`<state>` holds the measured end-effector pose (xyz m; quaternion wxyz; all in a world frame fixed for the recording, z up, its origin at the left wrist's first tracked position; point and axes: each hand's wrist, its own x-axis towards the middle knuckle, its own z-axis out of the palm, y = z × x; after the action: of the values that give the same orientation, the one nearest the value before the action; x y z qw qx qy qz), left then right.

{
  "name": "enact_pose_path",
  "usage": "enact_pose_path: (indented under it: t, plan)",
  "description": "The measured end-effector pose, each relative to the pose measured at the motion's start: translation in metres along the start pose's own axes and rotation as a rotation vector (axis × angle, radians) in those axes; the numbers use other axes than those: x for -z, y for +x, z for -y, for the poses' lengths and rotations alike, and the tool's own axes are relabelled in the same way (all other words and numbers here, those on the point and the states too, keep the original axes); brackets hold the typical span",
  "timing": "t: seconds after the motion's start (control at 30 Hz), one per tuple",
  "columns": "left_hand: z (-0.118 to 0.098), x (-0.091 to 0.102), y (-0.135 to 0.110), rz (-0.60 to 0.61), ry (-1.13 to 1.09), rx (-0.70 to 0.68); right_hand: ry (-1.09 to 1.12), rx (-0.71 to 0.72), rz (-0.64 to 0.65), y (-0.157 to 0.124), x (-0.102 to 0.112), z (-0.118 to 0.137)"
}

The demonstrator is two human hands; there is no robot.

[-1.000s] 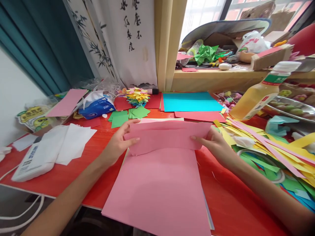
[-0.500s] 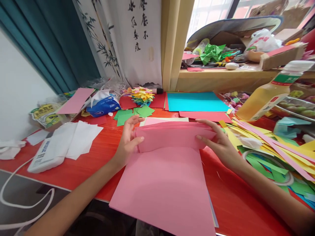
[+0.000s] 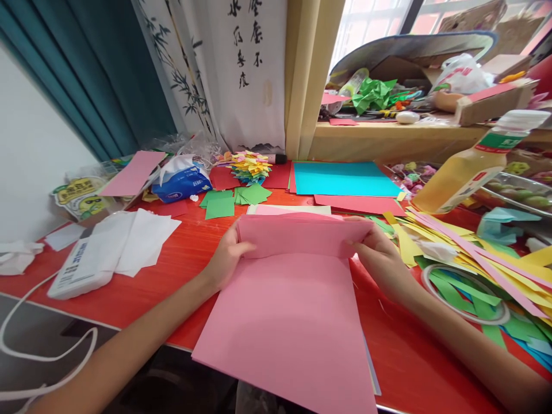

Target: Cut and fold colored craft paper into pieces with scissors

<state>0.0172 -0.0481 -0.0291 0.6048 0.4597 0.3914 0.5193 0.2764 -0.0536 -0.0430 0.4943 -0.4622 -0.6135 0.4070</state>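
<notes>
At the near edge of the red table (image 3: 405, 351), a large pink sheet (image 3: 284, 328) lies lengthwise and juts out past the edge, with paler sheets (image 3: 371, 368) peeping from beneath its right side; over its far end the two hands hold up a sheaf of pink strips (image 3: 302, 236), several layers together, stretched crosswise between them; the left hand (image 3: 227, 253) pinches the left end, thumb flat on the near face and the other fingers curled behind, mostly hidden; the right hand (image 3: 379, 253) grips the right end likewise, its thumb on the near face, with no visible gap between either thumb and the paper; to the right a white ring (image 3: 424, 278) lies among green scraps, just beside a heap of yellow and pink paper strips (image 3: 487, 253); on the left, white papers (image 3: 146, 241) rest partly on a white case (image 3: 81, 273); beyond the hands are green squares (image 3: 219, 207), a blue tissue pack (image 3: 181, 184), a spiky paper ornament (image 3: 250, 167) and a turquoise sheet (image 3: 345, 178), with a tilted-looking bottle (image 3: 457, 172) to the right; farthest back, a cluttered windowsill (image 3: 366, 135) stands beside a hanging cloth (image 3: 245, 109) and a teal curtain (image 3: 86, 69).
</notes>
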Motion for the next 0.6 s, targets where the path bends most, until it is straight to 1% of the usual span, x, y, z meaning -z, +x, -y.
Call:
enact_pose_path:
  t: [0.13,0.27,0.43,0.53,0.6]
  plan:
    - [0.000,0.001,-0.001,-0.013,0.008,-0.030,0.044,-0.020,-0.010,-0.001,0.000,0.002]
    - [-0.004,0.001,-0.003,0.045,0.006,-0.037,0.100,-0.067,0.026,-0.002,0.000,0.005]
    - [-0.005,0.000,-0.004,0.111,0.044,-0.108,0.161,-0.034,0.035,-0.003,-0.002,0.011]
    - [-0.004,0.002,-0.003,0.088,0.156,-0.125,0.117,-0.048,0.019,-0.003,-0.002,0.012]
    - [-0.003,0.004,-0.002,0.069,0.228,-0.090,0.054,-0.079,0.001,-0.002,-0.002,0.010]
